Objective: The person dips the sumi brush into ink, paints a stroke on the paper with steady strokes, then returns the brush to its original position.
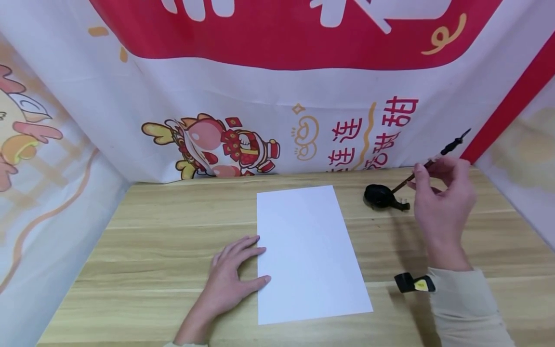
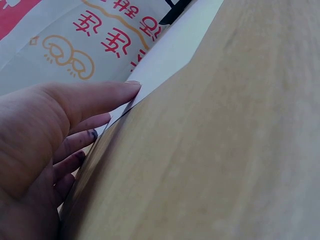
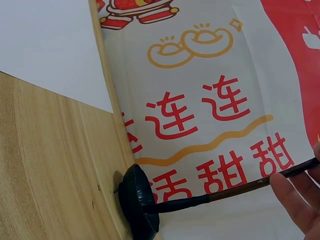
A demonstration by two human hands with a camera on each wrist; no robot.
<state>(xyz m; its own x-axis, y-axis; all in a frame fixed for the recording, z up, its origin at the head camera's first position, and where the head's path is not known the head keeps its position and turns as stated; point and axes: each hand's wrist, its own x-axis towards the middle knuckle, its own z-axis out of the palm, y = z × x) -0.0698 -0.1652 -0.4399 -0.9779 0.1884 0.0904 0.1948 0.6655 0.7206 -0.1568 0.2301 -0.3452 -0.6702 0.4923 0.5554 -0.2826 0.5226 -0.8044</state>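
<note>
A blank white sheet of paper (image 1: 310, 255) lies on the wooden table. My left hand (image 1: 234, 274) rests at its left edge, thumb and fingertips on the paper and fingers spread. Dark smudges mark some of those fingertips in the left wrist view. My right hand (image 1: 446, 197) pinches the shaft of a writing brush (image 3: 240, 190) between thumb and fingers, holding it slanted. The brush's dark tip dips into a small black ink dish (image 3: 131, 197), which stands beyond the paper's upper right. Its tip is partly hidden by the dish's rim.
The wooden table (image 1: 173, 260) runs back to a printed cloth (image 1: 243, 91) with red characters and cartoon figures. Similar cloth hangs at the left and right sides. A black strap-like piece with a yellow label (image 1: 420, 285) sits at the right sleeve cuff.
</note>
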